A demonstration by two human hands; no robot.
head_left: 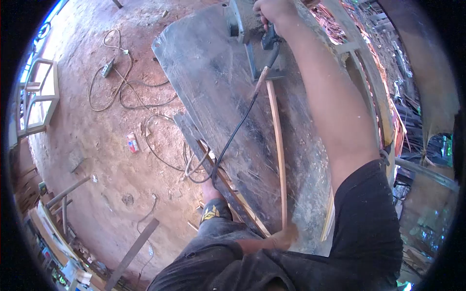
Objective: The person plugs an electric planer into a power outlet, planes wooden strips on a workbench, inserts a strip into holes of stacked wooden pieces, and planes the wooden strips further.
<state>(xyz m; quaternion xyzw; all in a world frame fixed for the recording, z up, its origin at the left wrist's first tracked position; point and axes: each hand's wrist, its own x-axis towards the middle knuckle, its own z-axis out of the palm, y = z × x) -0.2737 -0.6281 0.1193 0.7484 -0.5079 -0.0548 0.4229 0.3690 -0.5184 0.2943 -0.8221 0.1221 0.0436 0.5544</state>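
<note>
My right arm reaches to the top of the view, where my right hand (277, 13) is closed on a corded power tool (251, 22) with a black handle and a flat metal base; its exact kind does not show. A thin wooden strip (277, 145) runs from the tool's base toward my body. At the strip's near end my left hand (285, 236), somewhat blurred, is closed around the wood. Both tool and strip lie on a large, worn, dusty board (213, 72). A black power cord (236, 127) trails from the handle over the board's left edge.
Coiled cables (121, 92) and an extension socket (107, 68) lie on the dirt floor. A red and white packet (132, 143) is nearby. Wooden offcuts (250, 208) lean by my leg. A wooden frame (41, 99) stands at far left; scrap wood is heaped at right.
</note>
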